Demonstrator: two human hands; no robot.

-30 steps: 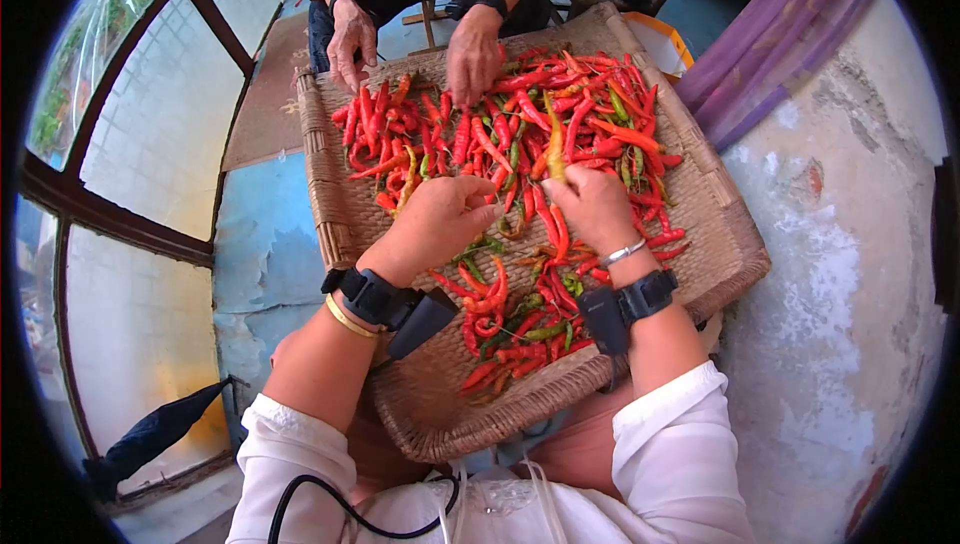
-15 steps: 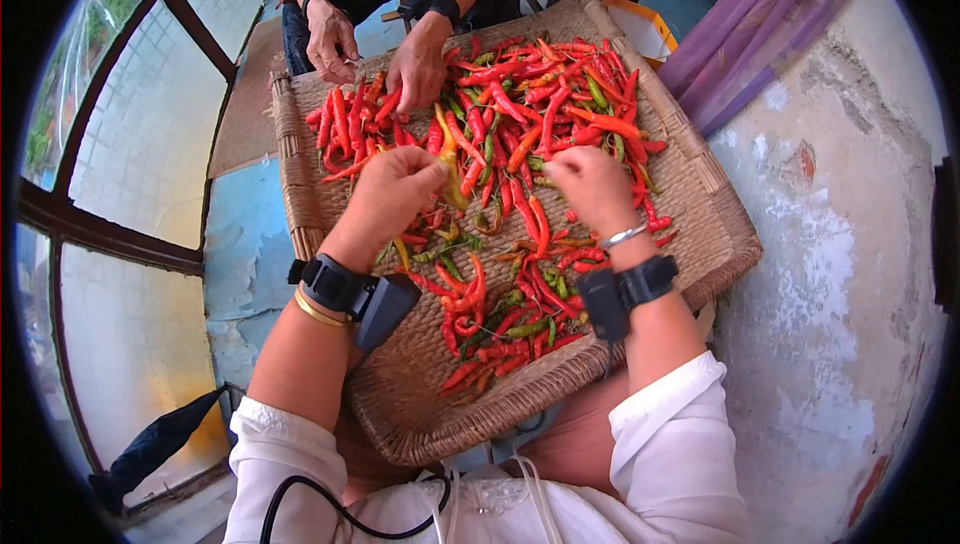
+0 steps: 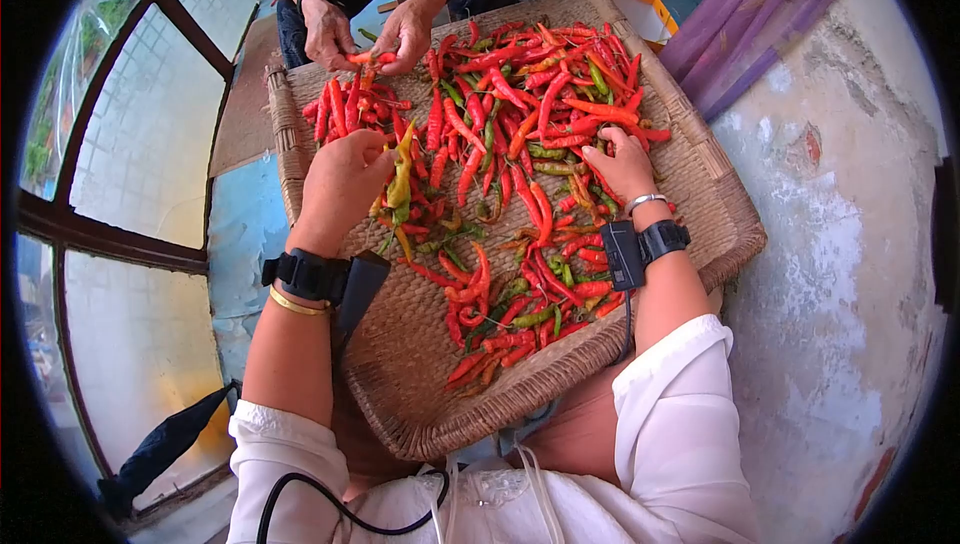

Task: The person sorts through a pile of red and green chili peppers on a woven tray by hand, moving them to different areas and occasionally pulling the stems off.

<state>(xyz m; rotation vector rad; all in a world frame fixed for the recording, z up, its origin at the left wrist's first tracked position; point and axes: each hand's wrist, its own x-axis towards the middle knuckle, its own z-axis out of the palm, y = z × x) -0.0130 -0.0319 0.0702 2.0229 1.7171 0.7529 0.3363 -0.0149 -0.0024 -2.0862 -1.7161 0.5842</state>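
Observation:
My left hand (image 3: pixel 345 182) is closed, with a yellow-green chili pepper (image 3: pixel 400 182) hanging upright from its fingertips above the left part of the heap. At the right side of the heap, my right hand (image 3: pixel 622 166) reaches down among red chili peppers (image 3: pixel 572 141), its thumb and fingers curved but apart. I see nothing clearly held in it. Both hands are over a shallow woven basket tray (image 3: pixel 400 384), where red chilies lie mixed with several green ones. A smaller group of chilies (image 3: pixel 520 319) lies nearer to me.
Across the basket, another person's hands (image 3: pixel 365 44) hold a red chili over the far left edge. Windows (image 3: pixel 140 144) stand on the left, and a worn wall (image 3: pixel 800 274) is on the right beside a purple curtain (image 3: pixel 750 24). A black cable (image 3: pixel 330 514) crosses my lap.
My left hand has moved left with the yellow-green chili. My right hand has moved right, and its fingers have parted. The other person's hands have risen with a red chili.

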